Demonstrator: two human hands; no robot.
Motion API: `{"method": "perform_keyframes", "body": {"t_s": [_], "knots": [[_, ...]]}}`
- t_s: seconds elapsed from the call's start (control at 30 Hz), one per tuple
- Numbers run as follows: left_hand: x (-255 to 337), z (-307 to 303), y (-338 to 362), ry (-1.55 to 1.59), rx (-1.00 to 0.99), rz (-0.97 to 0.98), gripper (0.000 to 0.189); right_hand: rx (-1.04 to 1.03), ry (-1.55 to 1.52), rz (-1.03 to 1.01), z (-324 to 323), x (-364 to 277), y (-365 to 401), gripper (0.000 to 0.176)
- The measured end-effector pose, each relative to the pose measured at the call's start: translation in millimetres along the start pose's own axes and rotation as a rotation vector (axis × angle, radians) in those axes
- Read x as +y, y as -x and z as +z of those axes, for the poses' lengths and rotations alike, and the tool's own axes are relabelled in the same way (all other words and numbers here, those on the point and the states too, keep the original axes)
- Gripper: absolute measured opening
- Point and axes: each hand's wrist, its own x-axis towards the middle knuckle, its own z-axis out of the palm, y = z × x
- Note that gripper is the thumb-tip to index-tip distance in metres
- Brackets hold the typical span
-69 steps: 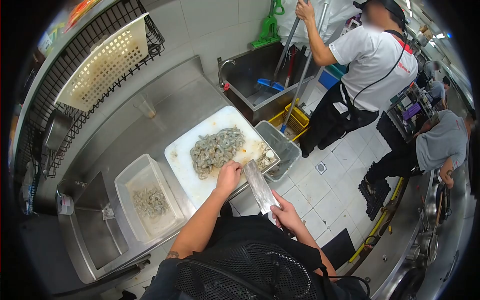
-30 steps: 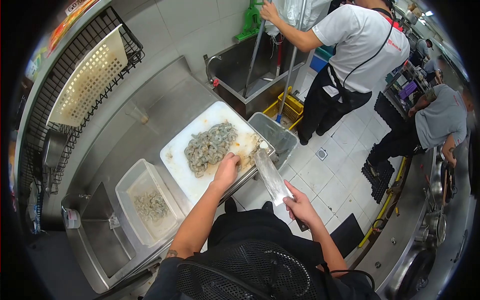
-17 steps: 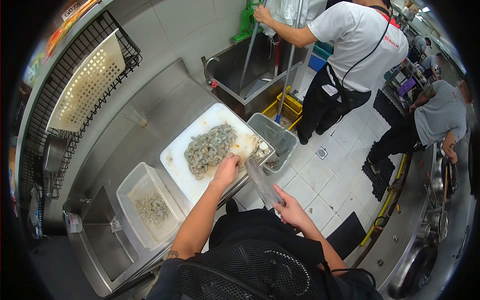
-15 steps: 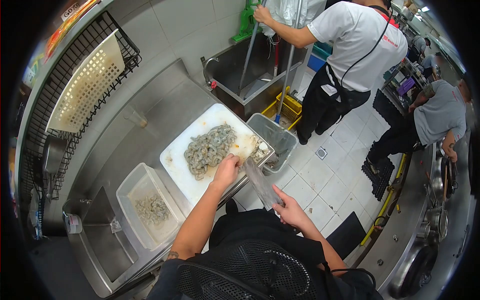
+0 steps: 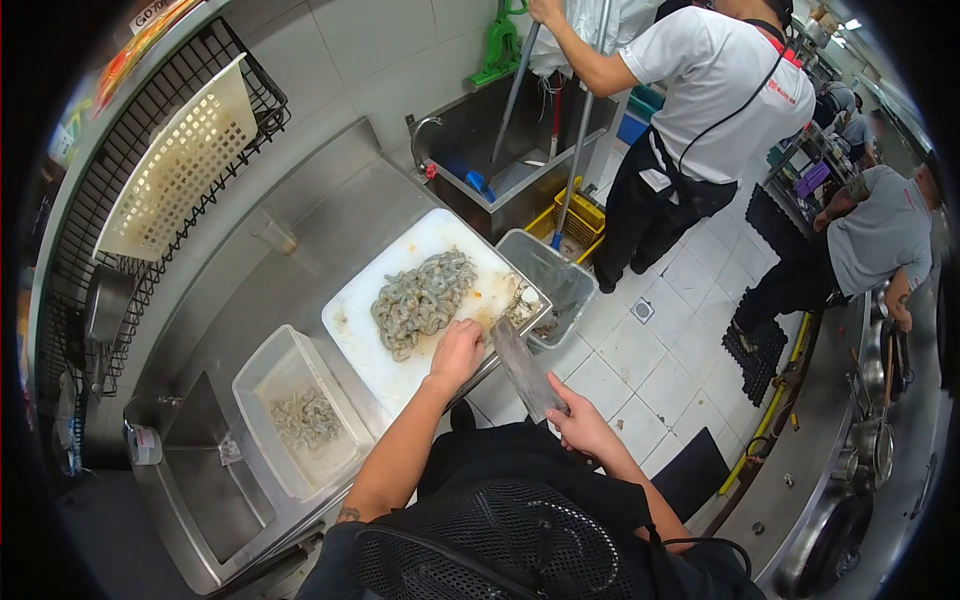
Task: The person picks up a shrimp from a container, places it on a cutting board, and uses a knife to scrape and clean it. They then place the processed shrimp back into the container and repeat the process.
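Note:
My right hand (image 5: 582, 422) is wrapped round the handle end of a cleaver (image 5: 524, 370). The broad grey blade points away from me, its far end at the near edge of the white cutting board (image 5: 385, 262). My left hand (image 5: 459, 352) is closed low over the board, close to the blade's tip; whatever its fingers hold is hidden. Beside it lies a pile of raw peeled shrimp (image 5: 420, 300). Small scraps (image 5: 523, 303) gather at the board's right corner. To the left, a white plastic tub (image 5: 262, 372) contains more shrimp (image 5: 306, 418).
A grey bin (image 5: 570, 290) stands under the board's right corner. Steel sinks (image 5: 215, 480) lie at left and behind. A co-worker in a white shirt (image 5: 715, 90) holds a mop pole (image 5: 583, 130); another leans over the stove at right. Wire shelving (image 5: 75, 230) overhangs the left.
The co-worker's hand and one pole have shifted slightly to the right, and a blue mop end now shows in the back sink. My hands stay almost in place.

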Motion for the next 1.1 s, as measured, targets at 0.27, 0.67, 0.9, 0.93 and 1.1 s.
{"method": "perform_keyframes", "body": {"t_s": [0.27,0.67,0.9,0.93,1.1], "knots": [[-30.6,0.4,20.4,0.141,0.157,-0.284,0.009,0.016,0.009,0.001,3.3,-1.0,2.2,0.079],[-33.8,-15.7,19.1,0.326,0.125,-0.485,0.020,0.017,-0.003,-0.018,0.9,0.7,-1.4,0.082],[7.7,-23.2,-31.2,0.468,0.041,-0.374,0.018,0.182,0.154,-0.193,-8.6,-22.2,3.8,0.084],[6.3,-20.3,-33.5,0.469,0.041,-0.366,0.018,0.168,0.140,-0.168,-9.4,-28.0,5.7,0.085],[-15.7,9.0,-19.9,0.220,-0.026,-0.314,0.010,0.185,0.273,-0.253,-3.4,-9.7,-6.5,0.086]]}}
